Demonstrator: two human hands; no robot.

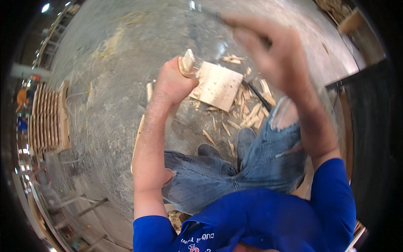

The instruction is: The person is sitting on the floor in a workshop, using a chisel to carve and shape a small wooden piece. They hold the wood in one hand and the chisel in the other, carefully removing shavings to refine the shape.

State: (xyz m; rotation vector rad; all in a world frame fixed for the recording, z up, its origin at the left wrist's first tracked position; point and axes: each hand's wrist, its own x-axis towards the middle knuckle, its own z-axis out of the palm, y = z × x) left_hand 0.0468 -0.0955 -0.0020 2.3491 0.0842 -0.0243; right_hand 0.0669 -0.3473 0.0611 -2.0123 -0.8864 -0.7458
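Observation:
My left hand (174,82) is closed around a pale piece of wood (187,62), its roughly cut end sticking up past my thumb. Raised to the right, my right hand (273,56) is smeared by motion. Its fingers wrap round a blurred, dark tool (208,14) with a shiny end, which reaches to the upper left; its kind is unclear. Below and between the hands a square wooden board (220,86) lies on the floor, its top dotted with marks. Beside it rests a hammer-like tool with a black handle (259,97).
Wood splinters (252,115) litter the concrete floor (113,122) round the board and near my shoes (246,138). Stacked curved wooden pieces (48,117) stand at the left. A dark panel (371,138) rises close on my right. A yellow cord (126,17) lies farther off.

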